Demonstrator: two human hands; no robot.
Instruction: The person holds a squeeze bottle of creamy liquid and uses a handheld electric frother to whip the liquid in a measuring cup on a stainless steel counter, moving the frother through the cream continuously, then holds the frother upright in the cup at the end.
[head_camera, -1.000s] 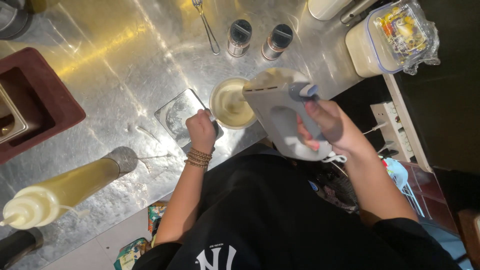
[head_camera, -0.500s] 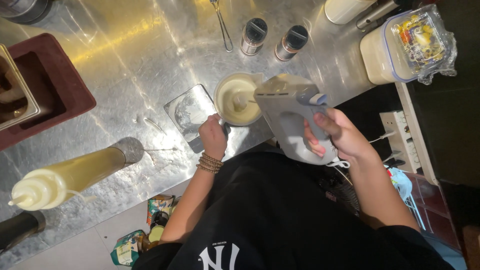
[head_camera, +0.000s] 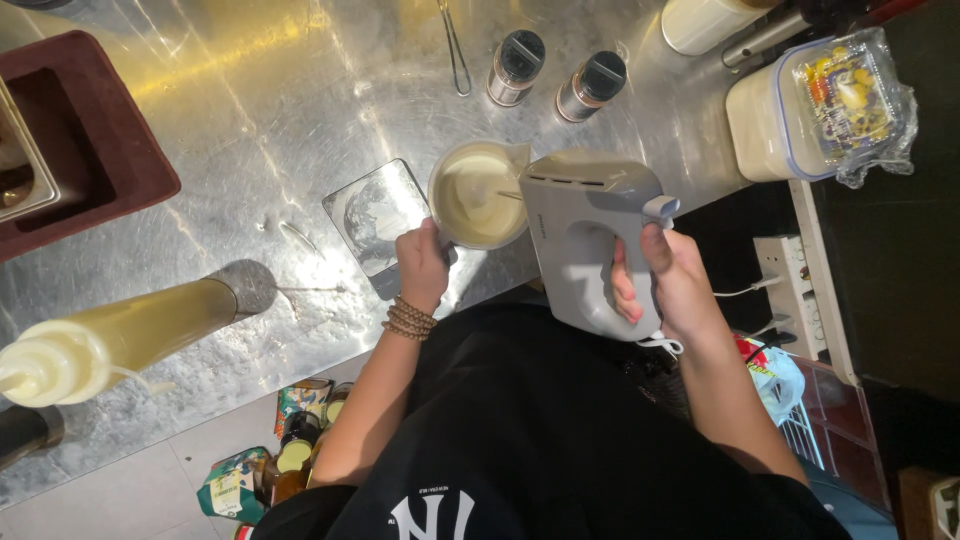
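Observation:
My right hand (head_camera: 672, 285) grips the handle of a grey electric hand mixer (head_camera: 585, 232), thumb near its top switch. The mixer's beaters dip into a small metal jug (head_camera: 477, 193) of pale cream standing on the steel counter (head_camera: 260, 110). My left hand (head_camera: 422, 265), with a beaded bracelet at the wrist, holds the jug by its handle on the near side. A small square scale (head_camera: 372, 218) lies just left of the jug.
A squeeze bottle of yellow liquid (head_camera: 110, 338) stands at the near left. A dark red tray (head_camera: 85, 150) sits at far left. Two shakers (head_camera: 515, 66) (head_camera: 590, 85), tongs (head_camera: 452, 45), and a lidded plastic tub (head_camera: 780, 115) stand behind. A power strip (head_camera: 792, 290) lies right.
The view has shifted, so everything sits lower and to the right in frame. The mixer stays in the jug, and both hands keep their grip.

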